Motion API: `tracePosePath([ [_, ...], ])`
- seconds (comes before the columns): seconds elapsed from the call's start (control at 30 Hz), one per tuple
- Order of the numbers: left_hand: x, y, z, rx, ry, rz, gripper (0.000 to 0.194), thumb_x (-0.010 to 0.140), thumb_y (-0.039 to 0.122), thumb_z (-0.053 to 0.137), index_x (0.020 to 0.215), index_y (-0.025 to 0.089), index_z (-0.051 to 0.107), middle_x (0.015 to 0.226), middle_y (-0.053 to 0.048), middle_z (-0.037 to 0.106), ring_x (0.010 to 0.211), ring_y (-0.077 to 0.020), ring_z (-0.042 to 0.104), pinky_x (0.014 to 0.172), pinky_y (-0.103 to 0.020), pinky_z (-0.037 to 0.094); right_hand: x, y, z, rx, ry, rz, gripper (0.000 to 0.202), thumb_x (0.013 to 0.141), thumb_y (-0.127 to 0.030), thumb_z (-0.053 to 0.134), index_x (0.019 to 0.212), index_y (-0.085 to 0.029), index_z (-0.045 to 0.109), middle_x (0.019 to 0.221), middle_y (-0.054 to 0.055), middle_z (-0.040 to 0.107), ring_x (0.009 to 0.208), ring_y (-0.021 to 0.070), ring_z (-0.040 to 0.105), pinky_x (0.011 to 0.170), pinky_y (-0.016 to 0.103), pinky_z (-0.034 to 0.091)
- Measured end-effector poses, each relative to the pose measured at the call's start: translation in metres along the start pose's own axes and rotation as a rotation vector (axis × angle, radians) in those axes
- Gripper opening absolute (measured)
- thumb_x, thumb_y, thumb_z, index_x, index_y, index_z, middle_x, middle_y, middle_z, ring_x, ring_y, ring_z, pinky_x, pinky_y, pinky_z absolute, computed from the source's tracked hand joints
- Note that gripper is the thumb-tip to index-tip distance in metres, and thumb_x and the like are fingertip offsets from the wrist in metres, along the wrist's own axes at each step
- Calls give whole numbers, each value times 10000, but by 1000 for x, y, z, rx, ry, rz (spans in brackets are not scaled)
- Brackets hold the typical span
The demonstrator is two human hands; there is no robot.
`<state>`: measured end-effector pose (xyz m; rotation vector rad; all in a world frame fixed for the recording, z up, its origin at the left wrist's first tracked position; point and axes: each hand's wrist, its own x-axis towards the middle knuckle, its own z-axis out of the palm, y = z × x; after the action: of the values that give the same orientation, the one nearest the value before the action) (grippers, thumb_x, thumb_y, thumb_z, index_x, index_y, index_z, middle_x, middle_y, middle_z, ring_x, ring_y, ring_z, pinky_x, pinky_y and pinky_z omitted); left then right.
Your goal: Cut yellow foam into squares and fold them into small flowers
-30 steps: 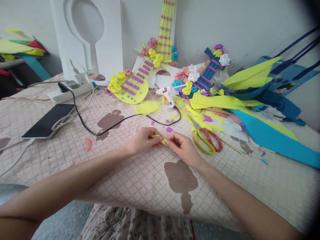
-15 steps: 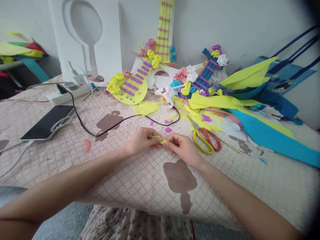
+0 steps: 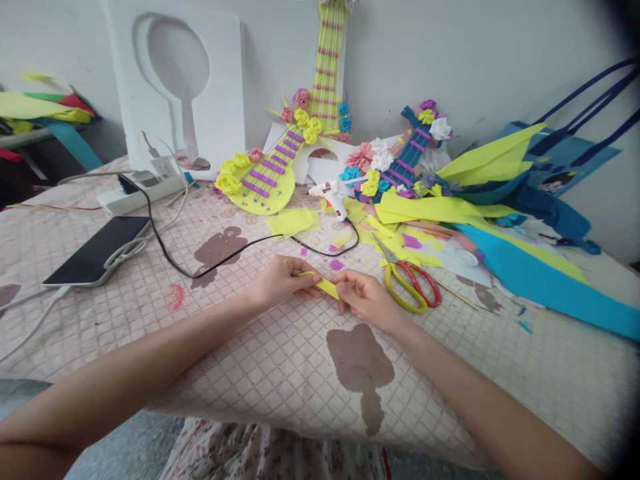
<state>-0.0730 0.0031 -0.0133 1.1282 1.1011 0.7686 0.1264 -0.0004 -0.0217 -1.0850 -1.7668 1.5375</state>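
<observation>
A small strip of yellow crepe paper (image 3: 327, 287) stretches between my two hands, just above the quilted tablecloth. My left hand (image 3: 286, 281) pinches its left end between thumb and fingers. At the other end, my right hand (image 3: 364, 293) is closed on the strip with its fingertips. Right of that hand lie scissors (image 3: 411, 283) with one yellow and one red handle. Beyond the hands rest square pieces of yellow paper (image 3: 291, 221) and a white glue gun (image 3: 334, 199) with a black cord.
Two paper guitars with paper flowers, a yellow one (image 3: 270, 183) and a blue one (image 3: 413, 157), lean at the back. A black-screened tablet (image 3: 97, 250) and a power strip (image 3: 143, 189) lie left. Blue crepe paper (image 3: 540, 280) spreads right, near a thin stick (image 3: 460, 295).
My right hand has shifted slightly away from the left, and more of the yellow strip shows between them. The whole view has tilted a little.
</observation>
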Motion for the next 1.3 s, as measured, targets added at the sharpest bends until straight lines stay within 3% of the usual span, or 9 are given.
tracePosePath([
  [0.13, -3, 2, 4, -24, -37, -6, 139, 723, 232, 698, 805, 124, 669, 718, -46, 723, 703, -151, 692, 660, -233, 558, 3, 3, 2, -33, 74, -33, 237, 777, -397, 630, 793, -174, 552, 660, -11, 605, 471, 75, 480, 451, 219, 404],
  [0.4, 1, 0, -11, -114, -139, -52, 254, 792, 350, 629, 900, 122, 649, 867, -99, 725, 811, -180, 693, 733, -272, 551, 3, 6, -3, -9, 56, -24, 220, 788, -381, 616, 796, -174, 543, 650, -16, 601, 456, 67, 451, 431, 210, 379],
  [0.5, 1, -1, -10, 59, -39, 123, 276, 811, 361, 589, 968, 140, 642, 902, -84, 717, 826, -175, 682, 749, -286, 548, 3, 7, -2, -33, 48, -17, 223, 789, -385, 614, 797, -175, 540, 649, -15, 596, 466, 70, 460, 436, 211, 382],
  [0.6, -1, 0, -6, 325, 76, 307, 180, 772, 276, 616, 867, 133, 669, 804, -57, 708, 732, -151, 666, 695, -255, 543, 3, 7, -3, -50, 30, -14, 224, 795, -386, 608, 813, -172, 545, 655, -16, 589, 475, 71, 468, 440, 209, 386],
  [0.73, -1, 1, -6, 312, 37, 259, 150, 773, 239, 584, 783, 108, 657, 711, -55, 687, 654, -140, 660, 643, -250, 546, 3, 5, -11, -57, 40, -36, 228, 806, -393, 592, 831, -171, 543, 645, -24, 578, 462, 65, 453, 438, 204, 378],
  [0.9, 1, 2, -6, 364, -12, 292, 224, 772, 284, 591, 919, 125, 649, 774, -56, 693, 681, -133, 646, 631, -228, 514, 2, 3, -14, -82, 37, -39, 229, 811, -396, 579, 810, -171, 537, 633, -24, 575, 460, 66, 451, 441, 204, 386],
  [1.07, 2, 5, -4, 593, 7, 358, 179, 757, 297, 596, 709, 135, 656, 617, -18, 632, 541, -90, 526, 509, -183, 403, 1, -1, -12, -144, 21, -53, 206, 820, -379, 555, 808, -175, 540, 649, -15, 593, 467, 76, 463, 448, 211, 399],
  [1.17, 4, 7, -9, 545, 22, 348, 193, 756, 314, 593, 699, 134, 635, 606, -12, 616, 547, -94, 528, 521, -190, 405, -4, -5, -33, -333, 109, -99, 167, 845, -347, 514, 809, -189, 557, 686, -6, 615, 513, 102, 522, 489, 230, 417],
  [1.3, 14, 14, -10, 470, 122, 363, 197, 757, 329, 601, 714, 140, 634, 605, 7, 590, 543, -83, 507, 494, -181, 388, -21, -7, -87, -736, 409, -121, 141, 831, -337, 526, 805, -203, 562, 710, 7, 635, 647, 155, 588, 606, 271, 423],
])
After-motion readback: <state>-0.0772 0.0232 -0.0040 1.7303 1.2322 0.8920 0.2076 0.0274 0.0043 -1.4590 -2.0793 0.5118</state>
